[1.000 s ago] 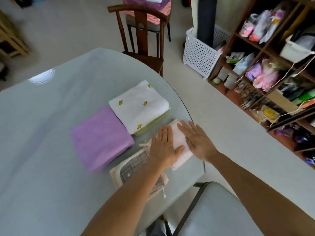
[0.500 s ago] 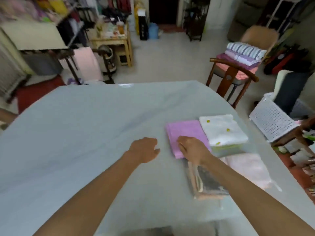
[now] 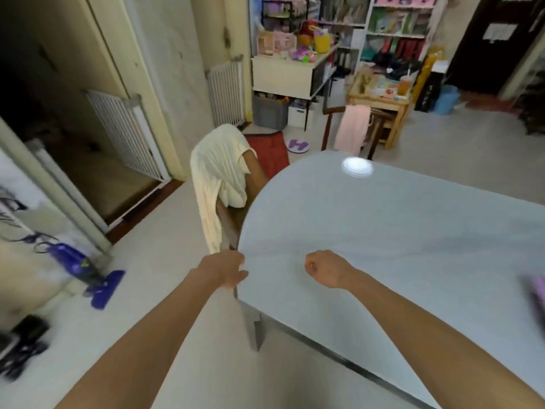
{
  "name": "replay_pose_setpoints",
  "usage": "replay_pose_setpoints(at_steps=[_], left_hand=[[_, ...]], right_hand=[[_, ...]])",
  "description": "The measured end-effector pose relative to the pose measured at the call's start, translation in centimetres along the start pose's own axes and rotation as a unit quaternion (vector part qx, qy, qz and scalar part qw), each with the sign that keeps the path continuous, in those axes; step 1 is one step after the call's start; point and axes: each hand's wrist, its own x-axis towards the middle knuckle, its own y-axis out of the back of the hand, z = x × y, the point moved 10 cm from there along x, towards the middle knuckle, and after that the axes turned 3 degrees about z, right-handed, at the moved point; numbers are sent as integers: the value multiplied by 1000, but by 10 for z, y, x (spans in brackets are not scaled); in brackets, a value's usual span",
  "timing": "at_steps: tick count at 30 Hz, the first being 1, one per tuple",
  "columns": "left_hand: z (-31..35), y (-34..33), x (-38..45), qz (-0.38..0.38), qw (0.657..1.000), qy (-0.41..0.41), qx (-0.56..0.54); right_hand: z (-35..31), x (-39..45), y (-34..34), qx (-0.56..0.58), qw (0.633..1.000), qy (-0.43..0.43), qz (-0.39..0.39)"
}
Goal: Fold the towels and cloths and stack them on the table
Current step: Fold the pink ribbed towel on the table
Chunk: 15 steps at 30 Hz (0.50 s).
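Note:
A cream towel [image 3: 216,178] hangs over the back of a wooden chair [image 3: 255,180] at the left end of the grey table [image 3: 398,231]. My left hand [image 3: 225,270] is at the table's edge just below the towel's lower end, fingers loosely curled, and I cannot tell whether it touches the towel. My right hand [image 3: 324,271] hovers over the table in a fist with nothing in it. A blurred edge of the folded purple towel [image 3: 536,293] shows at the far right. A pink cloth [image 3: 352,132] hangs on a second chair beyond the table.
A purple floor cleaner [image 3: 79,264] lies on the floor to the left. White safety gates [image 3: 126,131], a toy-laden desk [image 3: 292,72] and shelves stand at the back. A red cushion [image 3: 267,153] sits behind the near chair.
The view has swung left, away from the folded stacks. Both hands left the stacks; my left hand reached to the table's left edge near the cream towel.

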Motion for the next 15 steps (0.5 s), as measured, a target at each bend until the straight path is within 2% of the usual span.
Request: replay_pose_setpoints(at_steps=[6, 10, 15], left_hand=[[-224, 6, -33, 6, 993, 103, -56], [-311, 1, -24, -13, 989, 136, -54], [-432, 30, 20, -6, 983, 177, -57]], right_hand=[[-194, 111, -20, -27, 996, 78, -42], [-271, 179, -35, -56, 990, 109, -75], [-369, 305, -38, -36, 987, 142, -63]])
